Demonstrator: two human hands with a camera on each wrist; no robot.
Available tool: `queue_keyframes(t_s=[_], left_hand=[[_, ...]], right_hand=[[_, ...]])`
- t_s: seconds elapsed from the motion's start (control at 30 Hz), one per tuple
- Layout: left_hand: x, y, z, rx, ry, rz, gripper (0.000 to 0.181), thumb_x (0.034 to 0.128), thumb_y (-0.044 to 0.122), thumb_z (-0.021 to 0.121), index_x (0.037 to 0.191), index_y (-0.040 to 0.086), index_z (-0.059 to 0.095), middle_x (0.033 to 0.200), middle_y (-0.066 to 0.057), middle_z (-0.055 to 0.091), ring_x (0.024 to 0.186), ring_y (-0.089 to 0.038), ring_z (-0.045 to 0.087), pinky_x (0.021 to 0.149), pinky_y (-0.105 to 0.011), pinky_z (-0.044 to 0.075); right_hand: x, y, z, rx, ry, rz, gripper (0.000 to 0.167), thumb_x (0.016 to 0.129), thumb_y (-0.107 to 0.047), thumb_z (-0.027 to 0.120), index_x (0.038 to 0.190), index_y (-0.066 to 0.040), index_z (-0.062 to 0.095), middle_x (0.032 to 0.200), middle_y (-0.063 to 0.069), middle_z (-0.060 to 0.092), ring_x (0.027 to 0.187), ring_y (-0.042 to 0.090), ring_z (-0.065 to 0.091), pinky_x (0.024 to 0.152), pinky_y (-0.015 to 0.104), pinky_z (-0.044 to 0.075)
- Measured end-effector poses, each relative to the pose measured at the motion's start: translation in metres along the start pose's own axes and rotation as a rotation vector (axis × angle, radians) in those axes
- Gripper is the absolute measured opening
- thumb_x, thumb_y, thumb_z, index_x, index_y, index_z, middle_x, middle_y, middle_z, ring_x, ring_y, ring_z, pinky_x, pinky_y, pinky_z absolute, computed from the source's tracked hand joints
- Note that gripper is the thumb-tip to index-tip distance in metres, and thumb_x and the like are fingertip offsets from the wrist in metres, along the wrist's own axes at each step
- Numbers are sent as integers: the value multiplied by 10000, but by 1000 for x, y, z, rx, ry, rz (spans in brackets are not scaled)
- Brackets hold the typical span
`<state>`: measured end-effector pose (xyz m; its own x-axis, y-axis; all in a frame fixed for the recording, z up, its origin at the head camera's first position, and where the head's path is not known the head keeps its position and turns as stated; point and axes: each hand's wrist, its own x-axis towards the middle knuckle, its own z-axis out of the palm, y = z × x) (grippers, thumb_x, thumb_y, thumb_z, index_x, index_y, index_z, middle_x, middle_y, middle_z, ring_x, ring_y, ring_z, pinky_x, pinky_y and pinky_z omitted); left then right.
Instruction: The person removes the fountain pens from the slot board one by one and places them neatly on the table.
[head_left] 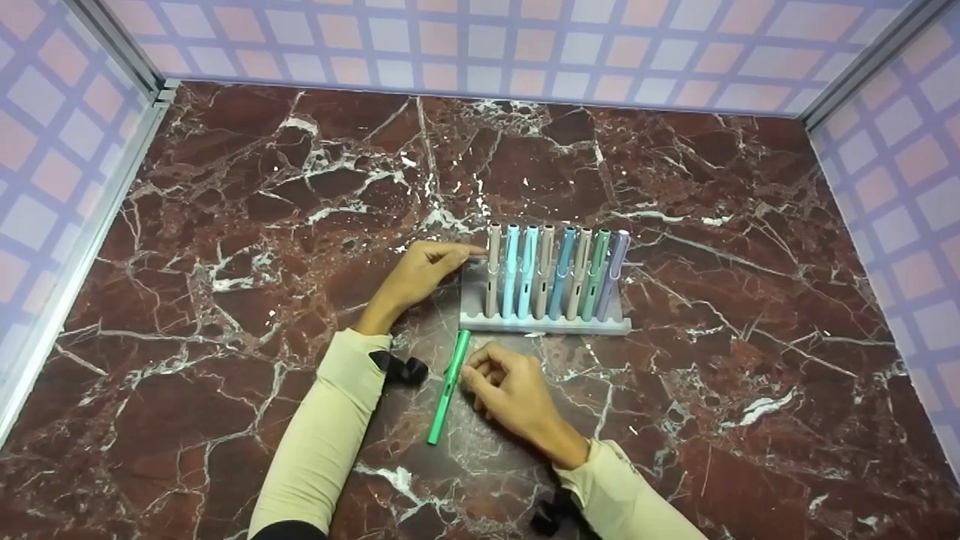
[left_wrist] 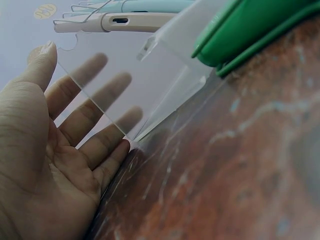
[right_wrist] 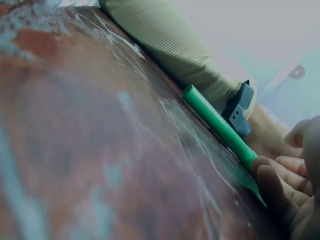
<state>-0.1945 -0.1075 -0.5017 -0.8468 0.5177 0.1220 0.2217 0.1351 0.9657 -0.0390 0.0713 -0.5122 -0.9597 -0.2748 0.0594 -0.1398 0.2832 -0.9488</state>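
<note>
- The left grip [head_left: 418,276] is spreading its fingers apart against the end of the clear rack [head_left: 547,325], probably steadying it; it isn't clamping on anything.
- The rack is holding eight pens [head_left: 546,259] in a spaced row, its notches apparently keeping them from rolling together.
- The right grip [head_left: 516,386] is curling thumb and fingers close at the green pen [head_left: 451,379]; I cannot tell whether they are pinching it or only touching.
- The green pen is slanting over the bench [head_left: 300,247] between both arms, its upper end pointing at the rack's near left corner, perhaps for easy reach.
- It is showing bright, glossy green, with a matching clip and a small dark barrel window.
</note>
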Motion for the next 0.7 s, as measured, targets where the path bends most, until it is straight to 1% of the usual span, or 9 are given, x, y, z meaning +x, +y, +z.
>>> queue_keyframes(t_s=[0.17,0.2,0.27,0.3,0.4,0.5,0.57,0.6,0.7], left_hand=[[-6,22,0,-23,-9,10,306,1058,162,515,1186,-71,667,1196,-262,684,651,-11,444,651,-191,403],[-7,24,0,-26,-9,12,304,1058,160,514,1185,-70,668,1190,-268,684,636,1,425,623,-191,385],[-7,25,0,-20,-6,14,292,1058,141,509,1185,-65,672,1189,-269,684,679,32,482,659,-160,424],[-7,25,0,-21,-3,19,291,1058,139,509,1188,-64,672,1119,-295,693,629,0,422,646,-182,419],[-7,24,0,-22,1,22,263,1051,76,498,1182,-70,672,1137,-303,686,715,-60,494,815,-235,476],[-6,23,0,-28,3,19,259,1048,53,489,1186,-75,667,1115,-314,685,693,-200,486,789,-302,474],[-6,23,1,-29,4,14,257,1046,43,486,1184,-78,665,1176,-293,677,787,-289,599,828,-324,499],[-6,23,1,-25,5,11,256,1044,35,483,1181,-79,667,1190,-282,674,896,-332,650,887,-333,513],[-6,24,1,-15,8,15,257,1039,24,481,1176,-89,667,1206,-268,668,1162,-401,637,1036,-388,492]], right_hand=[[-2,4,-11,-29,3,-91,44,928,-68,691,933,-25,688,792,53,709,581,85,608,493,248,546],[-2,6,-14,-42,14,-107,44,924,-66,695,934,-24,689,798,55,709,594,84,609,505,241,546],[-2,9,-21,-55,36,-138,38,919,-50,697,936,-18,688,801,70,711,604,97,615,513,237,545],[-2,11,-25,-54,46,-151,39,919,-46,697,939,-14,687,801,76,713,603,110,622,512,239,547],[-2,17,-39,-34,77,-176,30,922,-26,690,943,-6,686,797,97,718,595,166,648,506,258,558],[-2,23,-54,-15,119,-189,32,927,-21,687,948,3,687,785,106,719,576,205,656,492,273,563],[-2,27,-64,-11,154,-189,29,927,-4,681,952,11,684,782,120,717,561,214,651,481,276,560],[-2,28,-69,-14,177,-185,29,926,1,679,953,13,684,780,122,717,557,214,648,476,274,557],[-3,32,-83,-29,253,-181,35,918,41,671,949,30,682,764,140,718,549,217,646,470,262,550]])
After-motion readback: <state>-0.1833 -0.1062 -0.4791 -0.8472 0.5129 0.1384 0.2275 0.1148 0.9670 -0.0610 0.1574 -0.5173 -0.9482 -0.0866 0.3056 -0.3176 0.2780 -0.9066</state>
